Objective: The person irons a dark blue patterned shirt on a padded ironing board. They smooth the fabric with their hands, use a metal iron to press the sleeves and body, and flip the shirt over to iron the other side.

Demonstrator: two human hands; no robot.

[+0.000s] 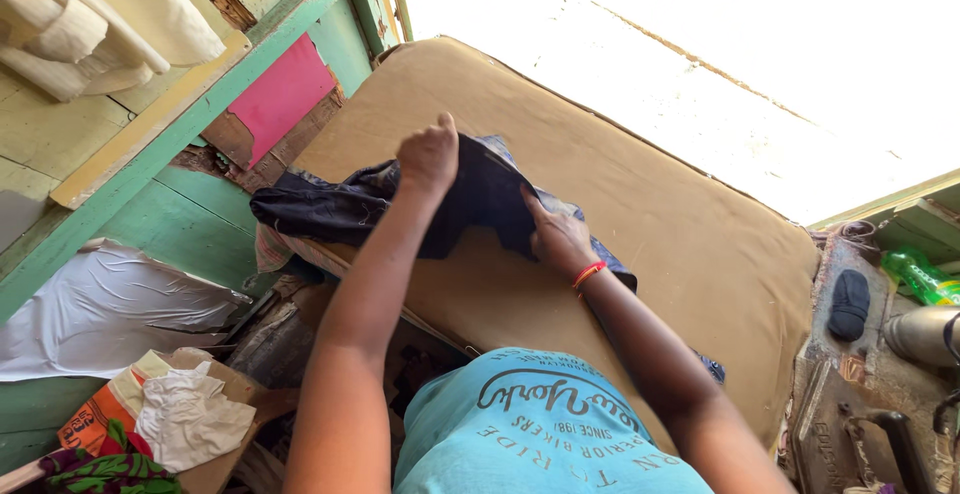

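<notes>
While our left hand pinches a raised fold in a closed fist and our right hand presses flat, fingers spread, the dark garment on the padded table's left edge seems light, limp, best gripped at its hems.

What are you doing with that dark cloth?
A person in a light blue shirt is working a dark cloth on a tan padded table. The left hand is a closed fist gripping the cloth's edge. The right hand lies flat on the cloth, pressing it down. An iron sits off to the right.
</notes>
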